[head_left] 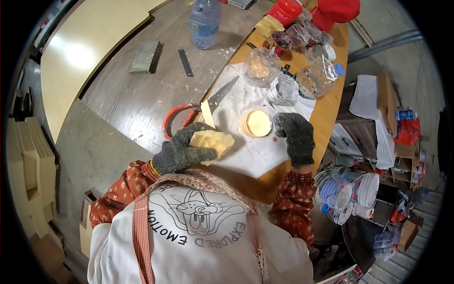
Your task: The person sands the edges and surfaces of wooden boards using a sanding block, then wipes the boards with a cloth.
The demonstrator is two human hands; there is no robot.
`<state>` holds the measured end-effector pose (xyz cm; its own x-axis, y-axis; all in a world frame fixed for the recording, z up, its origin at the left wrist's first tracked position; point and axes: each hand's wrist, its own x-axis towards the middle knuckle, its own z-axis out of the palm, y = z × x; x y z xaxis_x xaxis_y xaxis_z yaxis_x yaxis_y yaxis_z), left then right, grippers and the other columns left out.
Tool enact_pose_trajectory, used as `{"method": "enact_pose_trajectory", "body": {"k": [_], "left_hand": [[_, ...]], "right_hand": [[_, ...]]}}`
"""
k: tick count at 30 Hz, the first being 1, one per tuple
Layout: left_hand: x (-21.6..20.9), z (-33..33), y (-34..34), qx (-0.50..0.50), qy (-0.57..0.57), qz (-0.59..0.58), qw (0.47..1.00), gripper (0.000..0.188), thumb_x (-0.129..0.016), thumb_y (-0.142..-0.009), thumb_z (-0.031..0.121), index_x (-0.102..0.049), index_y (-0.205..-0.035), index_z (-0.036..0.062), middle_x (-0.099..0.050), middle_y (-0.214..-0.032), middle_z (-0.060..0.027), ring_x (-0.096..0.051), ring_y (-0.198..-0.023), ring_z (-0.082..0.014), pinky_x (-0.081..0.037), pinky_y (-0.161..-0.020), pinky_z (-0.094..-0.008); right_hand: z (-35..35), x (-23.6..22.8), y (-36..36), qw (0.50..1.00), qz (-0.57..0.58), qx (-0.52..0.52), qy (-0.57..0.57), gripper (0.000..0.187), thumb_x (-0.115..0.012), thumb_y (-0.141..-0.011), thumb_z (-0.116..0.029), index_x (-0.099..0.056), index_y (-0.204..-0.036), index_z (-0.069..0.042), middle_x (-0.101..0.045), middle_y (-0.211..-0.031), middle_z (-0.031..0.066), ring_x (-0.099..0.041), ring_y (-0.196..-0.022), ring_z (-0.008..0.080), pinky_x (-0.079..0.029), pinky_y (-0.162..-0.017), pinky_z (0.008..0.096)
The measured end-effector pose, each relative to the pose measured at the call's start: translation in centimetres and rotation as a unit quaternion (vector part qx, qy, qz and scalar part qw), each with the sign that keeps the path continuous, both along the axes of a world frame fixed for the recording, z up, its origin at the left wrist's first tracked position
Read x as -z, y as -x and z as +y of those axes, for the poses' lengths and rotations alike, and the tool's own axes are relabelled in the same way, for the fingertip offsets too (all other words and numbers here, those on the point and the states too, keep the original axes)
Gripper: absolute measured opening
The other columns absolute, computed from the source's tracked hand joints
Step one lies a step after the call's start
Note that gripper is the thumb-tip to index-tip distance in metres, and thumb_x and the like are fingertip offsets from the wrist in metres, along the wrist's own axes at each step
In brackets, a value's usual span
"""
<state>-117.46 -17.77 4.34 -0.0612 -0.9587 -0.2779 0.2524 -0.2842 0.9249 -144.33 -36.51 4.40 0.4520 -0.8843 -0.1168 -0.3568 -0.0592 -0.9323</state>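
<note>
My left hand pinches a yellow sheet; right hand, half-curled beside the yellow stack, holding anything? Can't tell.

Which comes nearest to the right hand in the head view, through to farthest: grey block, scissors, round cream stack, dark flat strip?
1. Round cream stack: just left of the right hand.
2. Scissors: farther left, past the stack.
3. Dark flat strip: up-left, beyond the scissors.
4. Grey block: farthest, left of the strip.
</note>
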Motion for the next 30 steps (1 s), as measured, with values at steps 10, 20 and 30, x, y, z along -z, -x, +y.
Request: {"method": "enact_pose_trajectory", "body": {"k": [10, 20, 30], "left_hand": [[-0.6, -0.1, 0.7, 0.044, -0.012, 0.019, 0.999, 0.047, -0.077, -0.083, 0.014, -0.059, -0.125, 0.0023, -0.063, -0.119, -0.0038, -0.057, -0.106, -0.0135, -0.047, -0.093, -0.0293], [-0.5, 0.4, 0.1, 0.002, -0.051, 0.001, 0.999, 0.054, -0.079, -0.081, 0.019, -0.056, -0.127, 0.0011, -0.062, -0.114, -0.0054, -0.058, -0.106, -0.0147, -0.048, -0.092, -0.0298], [-0.7, -1.3, 1.8, 0.071, -0.015, 0.017, 0.997, 0.050, -0.077, -0.081, 0.008, -0.057, -0.127, 0.0000, -0.063, -0.121, -0.0069, -0.058, -0.112, -0.0166, -0.047, -0.098, -0.0311]], "right_hand": [[-0.4, 0.5, -2.2, 0.980, 0.098, -0.099, 0.143, 0.027, -0.067, -0.091, -0.031, -0.070, -0.106, -0.009, -0.070, -0.086, 0.0081, -0.066, -0.072, 0.0192, -0.051, -0.068, 0.0318], [-1.0, 2.0, -1.6, 0.956, 0.062, -0.145, 0.247, 0.027, -0.051, -0.093, -0.007, -0.068, -0.112, 0.002, -0.070, -0.107, 0.0148, -0.069, -0.093, 0.0209, -0.057, -0.079, 0.0310], [0.4, 1.8, -0.4, 0.988, -0.132, 0.064, -0.045, 0.029, -0.052, -0.098, -0.018, -0.065, -0.109, 0.005, -0.068, -0.107, 0.0111, -0.068, -0.089, 0.0178, -0.057, -0.074, 0.0301]]}}
